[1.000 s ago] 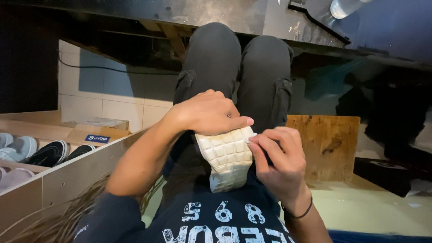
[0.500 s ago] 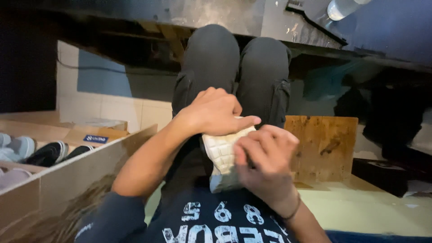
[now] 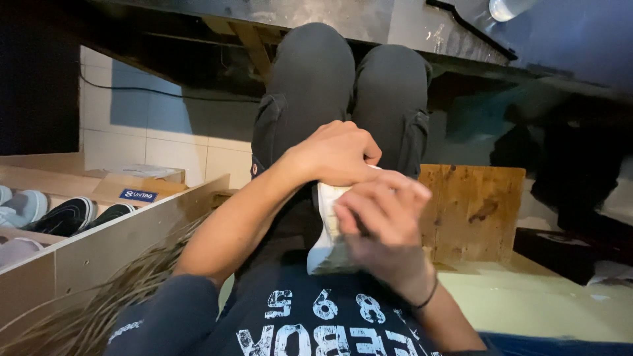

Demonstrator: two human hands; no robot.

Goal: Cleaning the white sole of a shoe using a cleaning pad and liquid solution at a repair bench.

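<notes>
Turned since a moment ago: white shoe sole (image 3: 324,227), now edge-on over the lap, ridged face mostly hidden. Left hand (image 3: 336,155) clamped over its top end, right hand (image 3: 382,221) blurred, wrapped round its side. Dark sneakers (image 3: 69,216) boxed at far left.

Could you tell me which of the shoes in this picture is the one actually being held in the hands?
The white shoe in the lap, gripped by the left hand and right hand; the black shoes and pale shoes sit untouched in the wooden box.

Head view — steeply down, close over lap (image 3: 343,86)
</notes>
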